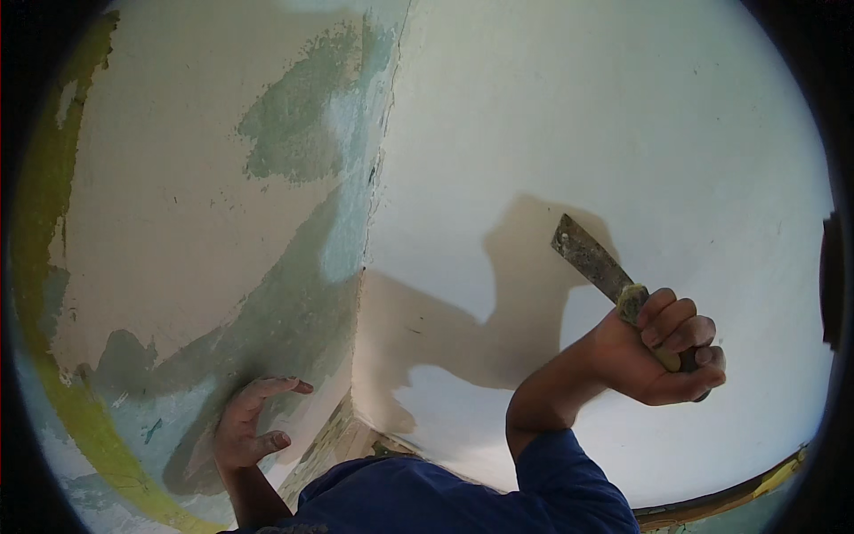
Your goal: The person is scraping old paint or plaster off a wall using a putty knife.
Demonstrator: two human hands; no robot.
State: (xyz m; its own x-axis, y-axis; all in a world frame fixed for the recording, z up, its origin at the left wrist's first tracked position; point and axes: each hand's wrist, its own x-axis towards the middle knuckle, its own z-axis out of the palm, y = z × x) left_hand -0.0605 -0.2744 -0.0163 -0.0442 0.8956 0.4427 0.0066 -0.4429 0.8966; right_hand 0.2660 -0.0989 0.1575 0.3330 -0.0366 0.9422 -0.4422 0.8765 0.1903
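Observation:
My right hand (674, 347) is closed around the handle of a scraper (594, 259) with a flat, stained metal blade. The blade points up and to the left in front of a smooth whitish painted wall (667, 167); a gap to its shadow suggests that it is apart from the surface. My left hand (253, 420) is empty, its fingers curved and the thumb spread from them. It is beside the patchy left wall (173, 220); whether it touches the wall I cannot tell. Whitish dust marks the left fingers.
A cracked corner seam (380, 167) separates the two walls. On the left wall, green-blue patches (300, 107) show beside pale filler, with a yellow band (47, 180) at the far left. A dark object (829, 280) stands at the right rim. Brownish trim (720, 508) runs along the lower right.

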